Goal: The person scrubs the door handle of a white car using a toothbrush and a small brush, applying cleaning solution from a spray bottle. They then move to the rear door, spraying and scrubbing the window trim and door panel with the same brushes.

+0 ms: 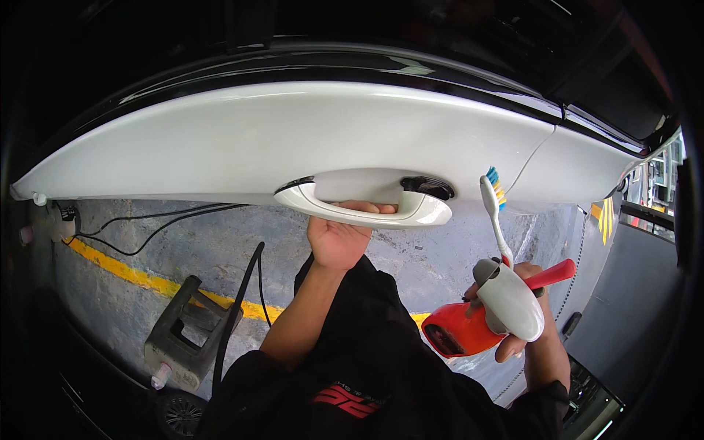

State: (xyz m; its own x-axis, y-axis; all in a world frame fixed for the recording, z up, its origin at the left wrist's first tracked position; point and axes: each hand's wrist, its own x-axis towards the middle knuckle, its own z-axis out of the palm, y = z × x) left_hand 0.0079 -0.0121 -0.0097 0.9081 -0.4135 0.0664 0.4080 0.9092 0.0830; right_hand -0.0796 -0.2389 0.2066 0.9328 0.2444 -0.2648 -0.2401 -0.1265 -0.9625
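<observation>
My left hand [339, 240] is closed on the white car door handle [359, 215], its fingertips tucked behind the grip. My right hand [529, 326] holds what looks like a red-and-light-grey spray bottle [455, 328] and a toothbrush [495, 220] with blue and yellow bristles. The brush stands upright near the door's lower part, right of the handle; whether its bristles touch the paint I cannot tell. The white door panel [257, 132] spans the view, with black trim above.
Below lies grey floor [191, 257] with a yellow line. A dark plastic object [169, 345], perhaps a stool, stands at lower left among black hoses [249, 271]. A car wheel [180, 414] shows at the bottom left. A grey surface [616, 293] runs along the right side.
</observation>
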